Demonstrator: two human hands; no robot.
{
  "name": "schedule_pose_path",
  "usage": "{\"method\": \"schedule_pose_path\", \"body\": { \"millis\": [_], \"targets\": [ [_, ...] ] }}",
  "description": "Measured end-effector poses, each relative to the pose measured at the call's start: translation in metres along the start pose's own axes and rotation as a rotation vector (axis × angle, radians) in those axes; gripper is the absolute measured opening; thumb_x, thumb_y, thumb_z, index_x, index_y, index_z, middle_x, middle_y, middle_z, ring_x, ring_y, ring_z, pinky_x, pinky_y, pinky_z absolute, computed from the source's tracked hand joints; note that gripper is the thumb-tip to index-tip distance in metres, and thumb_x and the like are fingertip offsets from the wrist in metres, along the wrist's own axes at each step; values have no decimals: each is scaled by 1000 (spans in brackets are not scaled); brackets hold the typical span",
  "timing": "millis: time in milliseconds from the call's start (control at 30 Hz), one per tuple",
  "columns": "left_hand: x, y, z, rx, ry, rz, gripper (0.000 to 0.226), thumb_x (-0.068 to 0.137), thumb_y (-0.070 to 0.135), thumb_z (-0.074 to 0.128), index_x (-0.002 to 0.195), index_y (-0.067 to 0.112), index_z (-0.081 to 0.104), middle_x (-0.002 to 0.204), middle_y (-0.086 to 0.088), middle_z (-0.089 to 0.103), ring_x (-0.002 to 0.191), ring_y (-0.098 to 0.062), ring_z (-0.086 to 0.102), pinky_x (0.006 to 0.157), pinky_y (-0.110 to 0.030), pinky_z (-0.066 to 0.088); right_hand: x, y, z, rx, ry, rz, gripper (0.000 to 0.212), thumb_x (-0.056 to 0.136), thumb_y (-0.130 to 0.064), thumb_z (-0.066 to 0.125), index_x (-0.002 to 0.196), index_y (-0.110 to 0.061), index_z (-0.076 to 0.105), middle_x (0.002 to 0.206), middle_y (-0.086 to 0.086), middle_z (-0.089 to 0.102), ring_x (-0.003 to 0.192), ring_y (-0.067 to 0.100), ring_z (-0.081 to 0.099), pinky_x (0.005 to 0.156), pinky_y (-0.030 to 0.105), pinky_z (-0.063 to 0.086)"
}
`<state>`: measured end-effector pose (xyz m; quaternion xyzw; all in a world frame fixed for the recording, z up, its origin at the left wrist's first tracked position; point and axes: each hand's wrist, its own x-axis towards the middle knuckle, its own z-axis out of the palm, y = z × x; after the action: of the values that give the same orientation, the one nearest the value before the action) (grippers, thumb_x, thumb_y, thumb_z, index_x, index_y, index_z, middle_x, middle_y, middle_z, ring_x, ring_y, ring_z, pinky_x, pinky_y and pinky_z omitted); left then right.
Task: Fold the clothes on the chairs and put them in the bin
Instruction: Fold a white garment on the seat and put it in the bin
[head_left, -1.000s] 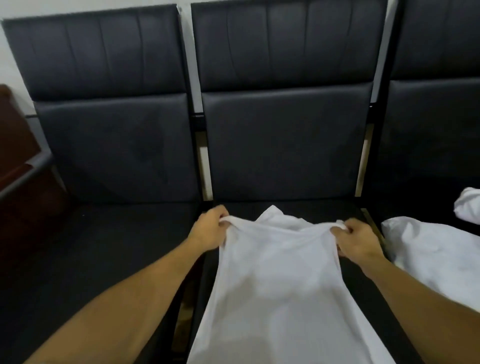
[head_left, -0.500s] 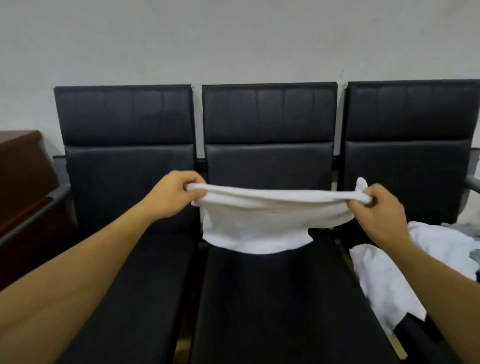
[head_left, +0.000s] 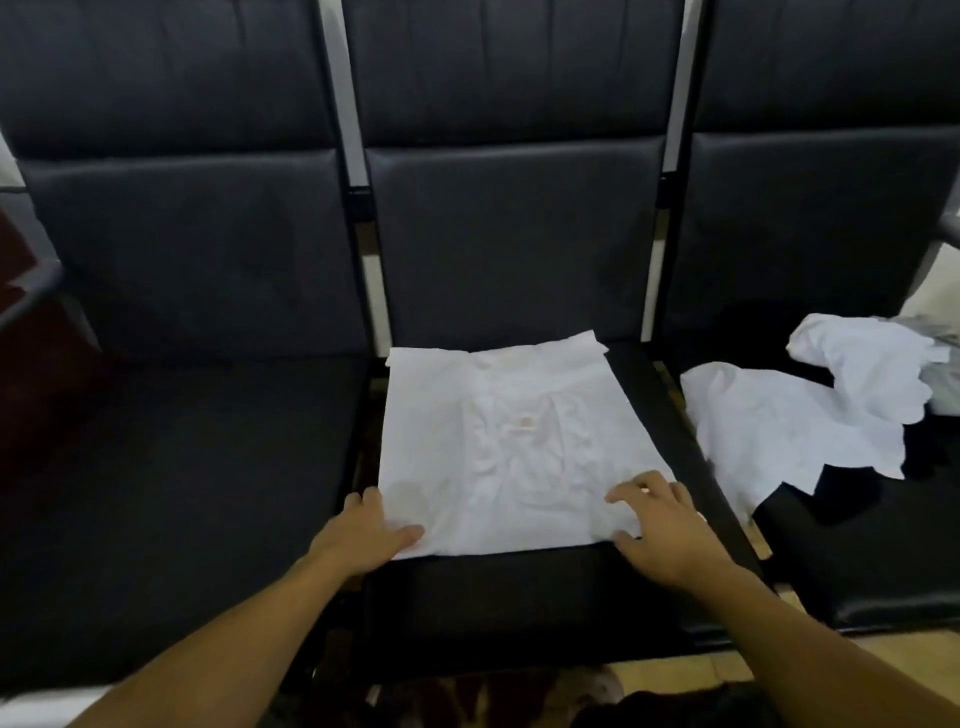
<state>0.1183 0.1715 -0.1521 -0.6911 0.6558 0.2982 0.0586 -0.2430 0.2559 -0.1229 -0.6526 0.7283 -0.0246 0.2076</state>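
A white shirt (head_left: 498, 441) lies flat, folded over, on the seat of the middle black chair (head_left: 493, 587). My left hand (head_left: 358, 535) rests at the shirt's near left corner, thumb lying on the cloth and fingers along its left edge. My right hand (head_left: 665, 530) presses the near right corner with fingers spread. No bin is in view.
On the right chair lie loose white clothes (head_left: 769, 431), a second white piece (head_left: 872, 369) behind them, a dark garment (head_left: 841, 493) and something grey (head_left: 940, 338) at the edge. The left chair seat (head_left: 182, 467) holds nothing. A brown cabinet (head_left: 21, 364) stands far left.
The shirt was held stretched up in the air by both hands; now it lies flat on the middle seat and both hands have let go and rest on its near corners.
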Motion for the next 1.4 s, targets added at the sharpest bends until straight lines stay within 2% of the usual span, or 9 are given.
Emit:
{"method": "schedule_pose_path", "body": {
  "millis": [100, 300, 533, 700, 833, 1000, 1133, 1267, 1400],
  "targets": [
    [9, 4, 5, -4, 6, -58, 76, 83, 57, 71, 136, 14, 35, 134, -7, 47, 116, -29, 57, 84, -36, 48, 11, -15, 12, -11, -16, -161, 44, 98, -41, 52, 141, -36, 43, 148, -10, 33, 133, 18, 31, 112, 33, 35],
    [25, -3, 6, -195, 20, -56, 41, 86, 23, 74, 68, 18, 37, 70, 0, 45, 61, -15, 46, 57, -30, 38, 20, -24, 39, -189, -184, -180, 57, 96, -54, 48, 148, -38, 32, 150, -5, 29, 134, 23, 31, 110, 41, 36],
    [9, 45, -33, -676, 40, 100, 15, 95, 9, 63, 91, -5, 57, 86, -16, 61, 64, -23, 63, 49, -33, 53, 18, -25, 43, -161, -147, -180, 55, 95, -56, 47, 145, -37, 37, 147, -6, 33, 133, 21, 33, 109, 40, 38],
    [15, 133, -45, -712, -90, 360, 19, 96, 15, 67, 97, -2, 60, 95, -12, 63, 87, -24, 68, 68, -41, 64, 21, -29, 36, -20, -208, -70, 62, 89, -76, 40, 136, -38, 50, 146, -9, 36, 134, 20, 33, 113, 43, 34],
    [20, 184, -26, -410, -441, 616, 23, 98, 32, 66, 117, 20, 67, 117, 9, 71, 106, -8, 68, 90, -29, 58, 26, -31, 28, 152, -195, 77, 83, 77, -93, 22, 118, -36, 66, 140, -10, 45, 134, 23, 34, 112, 46, 33],
    [82, 149, -15, 25, 28, 652, 25, 101, 40, 55, 115, 21, 65, 122, 5, 60, 120, -18, 56, 104, -38, 46, 31, -21, 26, 145, -126, 160, 80, 77, -92, 22, 103, -33, 69, 131, -5, 49, 125, 23, 39, 107, 42, 38],
    [103, 109, -5, 487, 97, 624, 58, 101, 58, 39, 146, 22, 48, 155, -1, 38, 141, -23, 37, 118, -39, 32, 41, -14, 21, 111, -60, 239, 73, 82, -88, 28, 102, -29, 66, 125, -4, 50, 121, 23, 42, 105, 41, 40],
    [73, 102, 17, 707, 252, 705, 76, 93, 66, 12, 131, 20, 58, 128, -5, 59, 113, -24, 59, 106, -40, 40, 51, -6, 26, 24, 80, 226, 60, 90, -71, 45, 124, -21, 53, 128, -1, 50, 120, 24, 42, 104, 38, 40],
    [29, 88, 36, 763, 278, 919, 52, 92, 58, 32, 107, 19, 63, 97, -5, 65, 78, -22, 65, 78, -39, 52, 56, 7, 25, 113, 46, 120, 23, 95, -43, 56, 111, -28, 51, 125, -4, 47, 121, 22, 40, 101, 33, 38]
  ]
}}
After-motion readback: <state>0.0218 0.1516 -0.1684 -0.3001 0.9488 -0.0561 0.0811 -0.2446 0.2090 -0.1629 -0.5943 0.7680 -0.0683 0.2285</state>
